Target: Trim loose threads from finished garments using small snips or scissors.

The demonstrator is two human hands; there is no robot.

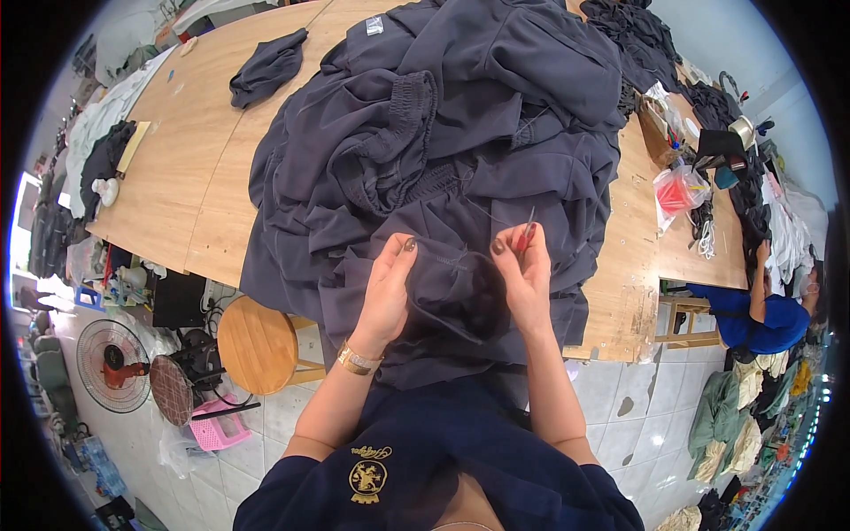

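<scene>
My left hand (388,281), at the centre of the frame, has the near edge of a dark grey garment (447,279) pinched between thumb and fingers. My right hand (528,274), just right of it, grips small red snips (527,237), their points up — the cloth's right edge lies against that hand too. The garment sags between the two, at the near side of a grey pile (549,115) that fills the upper middle of the frame. Above the cloth, a loose thread (482,212) trails over the pile.

All this lies on a wooden worktop (195,159); a separate grey piece (268,69) rests at the upper left. Toward the upper right sits a red-and-clear bag (682,190). At lower left are a round stool (257,345) and a fan (113,365) — and at the right edge, a co-worker in blue (761,310).
</scene>
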